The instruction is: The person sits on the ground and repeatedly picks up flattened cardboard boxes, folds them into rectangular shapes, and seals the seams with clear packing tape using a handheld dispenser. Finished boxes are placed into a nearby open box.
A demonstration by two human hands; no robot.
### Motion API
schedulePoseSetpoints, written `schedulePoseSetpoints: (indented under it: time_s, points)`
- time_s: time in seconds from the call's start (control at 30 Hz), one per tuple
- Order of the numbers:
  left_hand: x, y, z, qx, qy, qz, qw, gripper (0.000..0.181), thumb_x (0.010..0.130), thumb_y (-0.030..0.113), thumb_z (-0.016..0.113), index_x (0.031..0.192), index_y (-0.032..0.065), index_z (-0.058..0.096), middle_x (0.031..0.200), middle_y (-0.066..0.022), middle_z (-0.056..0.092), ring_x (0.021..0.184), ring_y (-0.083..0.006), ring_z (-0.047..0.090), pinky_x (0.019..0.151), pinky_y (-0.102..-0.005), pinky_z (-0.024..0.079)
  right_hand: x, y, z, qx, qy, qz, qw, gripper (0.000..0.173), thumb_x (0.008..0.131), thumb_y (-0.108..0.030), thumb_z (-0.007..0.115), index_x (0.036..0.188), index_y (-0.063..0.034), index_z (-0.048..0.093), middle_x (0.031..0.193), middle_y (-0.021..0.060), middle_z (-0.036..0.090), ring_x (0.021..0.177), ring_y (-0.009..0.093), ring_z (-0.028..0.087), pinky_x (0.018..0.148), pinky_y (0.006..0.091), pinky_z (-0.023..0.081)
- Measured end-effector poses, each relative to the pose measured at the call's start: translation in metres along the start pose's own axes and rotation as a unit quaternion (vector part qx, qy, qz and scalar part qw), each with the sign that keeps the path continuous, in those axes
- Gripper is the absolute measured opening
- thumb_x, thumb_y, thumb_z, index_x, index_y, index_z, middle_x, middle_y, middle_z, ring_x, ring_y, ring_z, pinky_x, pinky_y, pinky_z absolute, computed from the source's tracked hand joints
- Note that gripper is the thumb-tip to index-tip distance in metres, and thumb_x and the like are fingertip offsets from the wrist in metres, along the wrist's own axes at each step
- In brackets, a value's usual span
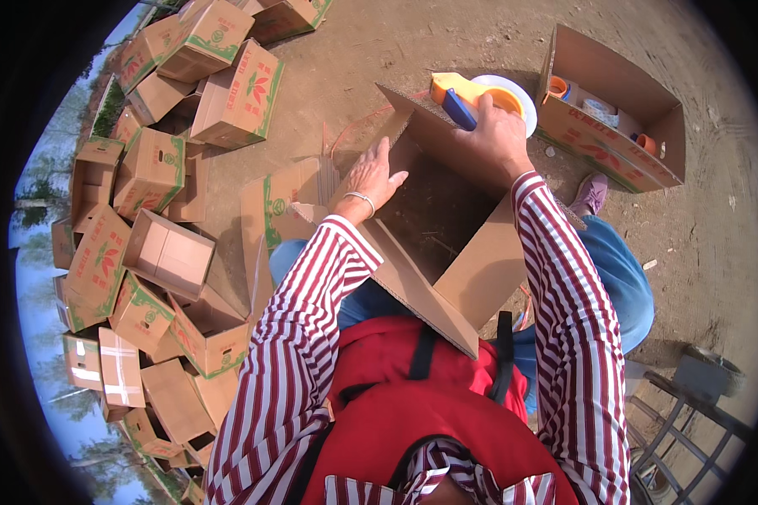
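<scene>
A cardboard box (480,271) stands between my knees with flaps raised, and bare ground shows through its inside. My right hand (496,132) grips a yellow and blue tape dispenser (451,85) carrying a wide roll of tape, at the far right edge of the box. My left hand (369,180) is at the box's left side, fingers apart, holding nothing; whether its palm rests on the flap I cannot tell.
Flattened cardboard (297,189) stands left of the box. Many made-up cartons (237,98) are heaped along the left. An open carton (625,148) with tape rolls (600,110) lies at upper right. A metal-framed cart (682,416) is at lower right.
</scene>
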State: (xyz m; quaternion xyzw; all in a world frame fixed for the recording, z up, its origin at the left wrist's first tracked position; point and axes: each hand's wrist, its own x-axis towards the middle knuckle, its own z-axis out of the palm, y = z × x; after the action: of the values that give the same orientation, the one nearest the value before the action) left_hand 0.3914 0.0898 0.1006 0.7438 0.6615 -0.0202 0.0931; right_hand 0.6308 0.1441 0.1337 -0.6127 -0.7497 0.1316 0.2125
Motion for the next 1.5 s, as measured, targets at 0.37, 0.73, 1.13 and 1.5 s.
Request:
schedulePoseSetpoints:
  time_s: [0.37, 0.73, 1.13, 1.5]
  points:
    - [-0.09, -0.069, -0.056, -0.017, 0.07, 0.073, 0.995, 0.046, 0.083, 0.036, 0.06, 0.115, 0.0034, 0.058, 0.121, -0.0154, 0.055, 0.12, -0.0301, 0.044, 0.097, -0.0424, 0.034, -0.099, -0.024, 0.081, 0.094, 0.13, 0.01, 0.987, 0.042, 0.07, -0.034, 0.069, 0.089, -0.005, 0.046, 0.071, 0.0156, 0.061, 0.067, 0.031, 0.059, 0.072, 0.0367, 0.039]
    - [0.009, -0.074, 0.075, 0.017, 0.204, 0.009, 0.979, 0.053, 0.091, 0.034, 0.044, 0.135, 0.0056, 0.036, 0.136, -0.0202, 0.036, 0.131, -0.0358, 0.028, 0.106, -0.0515, 0.022, -0.079, -0.025, 0.062, 0.117, -0.061, 0.029, 0.991, 0.05, 0.073, -0.045, 0.066, 0.094, -0.0047, 0.045, 0.074, 0.0192, 0.061, 0.07, 0.036, 0.059, 0.069, 0.0446, 0.045]
    - [0.023, -0.067, 0.077, -0.164, 0.181, -0.011, 0.97, 0.057, 0.088, 0.041, 0.049, 0.133, 0.0073, 0.039, 0.136, -0.0178, 0.037, 0.129, -0.0312, 0.03, 0.106, -0.0498, 0.02, -0.091, -0.055, 0.05, 0.533, -0.274, 0.172, 0.782, 0.064, 0.083, -0.046, 0.061, 0.118, 0.0059, 0.051, 0.095, 0.0109, 0.062, 0.082, 0.014, 0.06, 0.076, 0.0254, 0.049]
    - [-0.017, -0.064, 0.028, -0.861, -0.188, -0.071, 0.468, 0.022, 0.088, 0.02, 0.06, 0.099, 0.0015, 0.064, 0.091, -0.0056, 0.066, 0.087, -0.0156, 0.061, 0.081, -0.0331, 0.048, -0.078, -0.061, 0.041, 0.499, -0.348, 0.164, 0.777, 0.066, 0.083, -0.046, 0.062, 0.121, 0.0058, 0.049, 0.1, 0.0139, 0.062, 0.086, 0.017, 0.062, 0.079, 0.029, 0.05]
